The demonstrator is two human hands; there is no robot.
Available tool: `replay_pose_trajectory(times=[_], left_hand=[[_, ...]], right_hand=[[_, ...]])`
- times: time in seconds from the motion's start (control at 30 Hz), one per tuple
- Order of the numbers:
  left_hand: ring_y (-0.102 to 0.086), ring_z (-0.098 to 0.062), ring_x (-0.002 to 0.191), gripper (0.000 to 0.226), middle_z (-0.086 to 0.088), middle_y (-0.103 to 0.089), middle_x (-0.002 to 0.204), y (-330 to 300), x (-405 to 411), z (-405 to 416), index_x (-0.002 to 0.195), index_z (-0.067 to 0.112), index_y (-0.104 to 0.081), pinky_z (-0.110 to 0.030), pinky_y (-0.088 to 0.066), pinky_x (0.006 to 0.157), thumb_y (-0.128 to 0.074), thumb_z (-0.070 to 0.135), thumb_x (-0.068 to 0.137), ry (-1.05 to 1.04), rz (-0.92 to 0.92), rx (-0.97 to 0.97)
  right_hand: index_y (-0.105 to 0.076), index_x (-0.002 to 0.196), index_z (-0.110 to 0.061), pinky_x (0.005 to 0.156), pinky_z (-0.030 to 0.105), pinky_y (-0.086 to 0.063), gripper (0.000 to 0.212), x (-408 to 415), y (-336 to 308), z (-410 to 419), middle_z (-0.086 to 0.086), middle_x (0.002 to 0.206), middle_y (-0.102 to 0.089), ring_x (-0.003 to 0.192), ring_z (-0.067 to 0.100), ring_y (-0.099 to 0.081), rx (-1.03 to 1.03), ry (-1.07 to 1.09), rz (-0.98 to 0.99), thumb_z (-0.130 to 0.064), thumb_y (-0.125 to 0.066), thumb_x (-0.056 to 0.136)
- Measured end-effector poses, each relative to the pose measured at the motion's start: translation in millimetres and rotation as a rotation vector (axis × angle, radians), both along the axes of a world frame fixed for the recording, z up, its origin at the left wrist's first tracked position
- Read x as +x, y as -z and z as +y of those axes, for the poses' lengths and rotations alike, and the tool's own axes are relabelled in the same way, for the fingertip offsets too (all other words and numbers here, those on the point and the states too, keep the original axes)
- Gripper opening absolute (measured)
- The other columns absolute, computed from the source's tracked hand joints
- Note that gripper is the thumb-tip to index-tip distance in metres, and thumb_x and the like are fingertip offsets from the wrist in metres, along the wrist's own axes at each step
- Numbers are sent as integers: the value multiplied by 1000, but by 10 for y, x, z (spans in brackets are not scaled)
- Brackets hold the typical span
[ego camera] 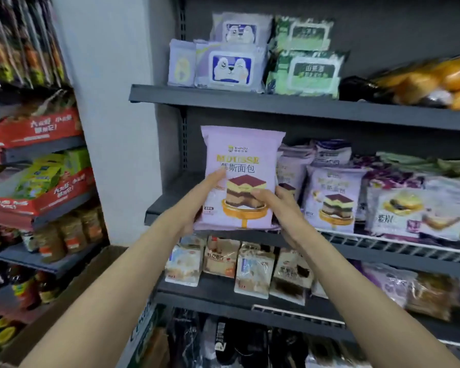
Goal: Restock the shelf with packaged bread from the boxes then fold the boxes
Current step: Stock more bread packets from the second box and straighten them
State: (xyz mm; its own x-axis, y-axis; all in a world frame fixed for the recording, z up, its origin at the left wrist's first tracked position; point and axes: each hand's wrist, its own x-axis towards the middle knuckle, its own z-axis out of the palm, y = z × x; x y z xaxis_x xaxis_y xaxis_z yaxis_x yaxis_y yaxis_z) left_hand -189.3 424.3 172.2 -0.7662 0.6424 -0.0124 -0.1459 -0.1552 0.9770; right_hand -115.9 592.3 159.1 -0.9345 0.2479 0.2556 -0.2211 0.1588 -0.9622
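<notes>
A lilac mousse bread pack (243,155) with a layered cake picture stands upright at the left end of the middle dark shelf (170,203). My left hand (197,205) grips its lower left side, thumb across the front. My right hand (274,203) holds its lower right edge, thumb on the cake picture. More packs of the same mousse bread (332,197) stand just to the right on that shelf. A cardboard box (64,301) lies low at the left, mostly behind my left arm.
The top shelf carries purple packs (229,65), green packs (308,70) and orange buns (436,81). The shelf below holds brown and white bread bags (252,269). A neighbouring rack at the left holds red cartons (35,128) and bottles (21,285). A white wall (112,128) separates the racks.
</notes>
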Motion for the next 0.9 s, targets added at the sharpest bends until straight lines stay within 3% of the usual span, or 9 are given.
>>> replay_pose_trajectory(times=[0.1,0.23,0.3,0.43,0.5,0.67,0.77,0.83,0.9], left_hand=[[-64,-26,111,70,-9,-67,120,-34,-6,339,125,21,-60,-40,-52,95,-50,68,75,125,-12,61],[-64,-24,111,71,-4,-67,121,-88,-80,665,119,28,-63,-41,-53,93,-32,76,78,-21,-6,110],[-60,-23,114,58,-3,-65,123,-72,-144,729,107,29,-69,-43,-47,101,-38,71,85,-248,58,36],[-55,-22,113,19,1,-58,121,7,-247,592,110,20,-64,-27,-43,89,-58,15,93,-615,404,-73],[-54,-22,118,24,3,-57,117,15,-244,514,103,26,-63,-30,-46,95,-59,6,91,-634,510,-52],[-54,-21,118,32,3,-59,123,-1,-280,505,97,47,-64,-47,-47,99,-62,16,89,-588,617,-102],[-56,-16,116,30,8,-61,116,-20,-249,522,101,38,-65,-45,-46,101,-61,11,89,-564,628,-83],[-56,-13,114,27,11,-61,112,-9,-234,518,106,27,-65,-40,-46,102,-59,6,90,-538,608,-75],[-55,-11,113,26,14,-60,109,3,-207,500,108,22,-64,-33,-46,101,-59,5,90,-511,599,-82]], right_hand=[[-65,102,-16,74,17,-48,13,107,-105,309,-4,100,-66,85,5,-64,38,12,-16,-18,-58,91],[-67,94,-30,103,28,-36,24,54,-183,585,2,127,-46,119,12,-44,136,158,-3,-45,-64,75],[-67,98,-21,90,26,-47,18,55,-208,706,6,113,-62,101,14,-59,38,212,64,-33,-62,86],[-57,101,-11,67,15,-47,13,73,-163,978,-2,91,-63,80,8,-59,44,416,120,-20,-50,96],[-54,102,-5,70,30,-44,23,-27,-108,1073,5,98,-61,89,20,-58,201,476,84,-26,-51,96],[-47,115,2,73,30,-34,31,-306,-11,1022,11,103,-49,97,27,-50,506,517,-45,-25,-48,98],[-39,130,2,77,37,-41,42,-413,141,938,20,122,-46,105,36,-52,653,586,-113,-19,-51,96],[-19,147,-5,71,38,-45,71,-438,294,896,21,132,-36,103,37,-52,850,606,-191,-9,-59,89],[-23,149,-11,71,39,-50,91,-460,428,862,24,130,-41,105,37,-52,1125,675,-156,2,-72,73]])
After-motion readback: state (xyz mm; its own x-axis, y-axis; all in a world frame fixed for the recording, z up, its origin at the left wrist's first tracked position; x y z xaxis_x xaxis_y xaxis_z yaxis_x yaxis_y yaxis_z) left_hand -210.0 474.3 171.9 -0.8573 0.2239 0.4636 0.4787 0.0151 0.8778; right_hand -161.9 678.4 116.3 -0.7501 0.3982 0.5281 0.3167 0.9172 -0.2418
